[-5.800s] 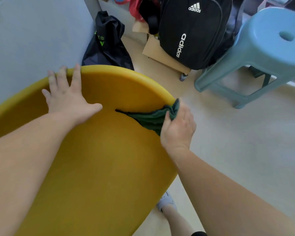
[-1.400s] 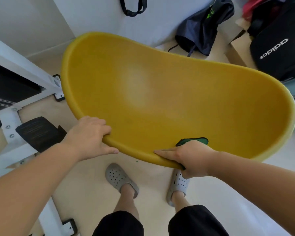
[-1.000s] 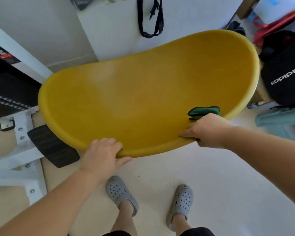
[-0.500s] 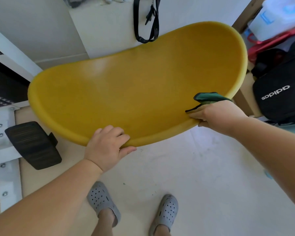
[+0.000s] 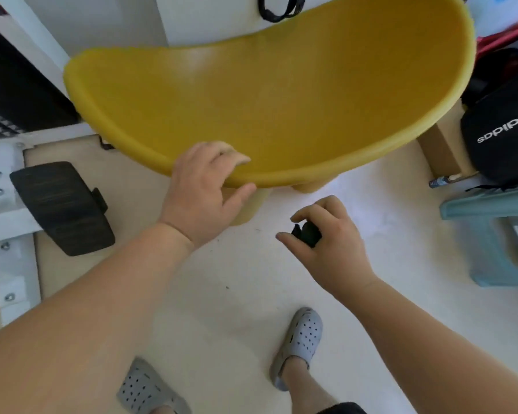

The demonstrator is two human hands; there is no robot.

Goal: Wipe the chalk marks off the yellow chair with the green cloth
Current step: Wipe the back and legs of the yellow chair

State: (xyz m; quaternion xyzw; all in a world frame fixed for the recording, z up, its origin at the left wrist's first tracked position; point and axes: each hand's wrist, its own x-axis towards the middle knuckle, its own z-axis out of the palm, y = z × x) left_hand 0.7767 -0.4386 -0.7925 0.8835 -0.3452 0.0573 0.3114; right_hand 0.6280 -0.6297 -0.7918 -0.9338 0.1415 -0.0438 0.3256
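The yellow chair (image 5: 281,94) fills the upper half of the head view, its curved shell facing me. No chalk marks show on the visible surface. My left hand (image 5: 204,195) grips the chair's near rim, fingers over the edge and thumb under it. My right hand (image 5: 326,243) is off the chair, below its rim and above the floor. It holds the green cloth (image 5: 307,234) bunched in its curled fingers; only a small dark part of the cloth shows.
A black Adidas backpack (image 5: 503,138) and a light blue plastic stool (image 5: 497,234) stand at the right. A white frame with a black pedal (image 5: 60,204) lies at the left. My feet in grey clogs (image 5: 299,342) stand on the pale floor.
My right hand has left the chair's rim and dropped toward the floor with the cloth balled up in it. My left hand stays on the near rim. The view shifted.
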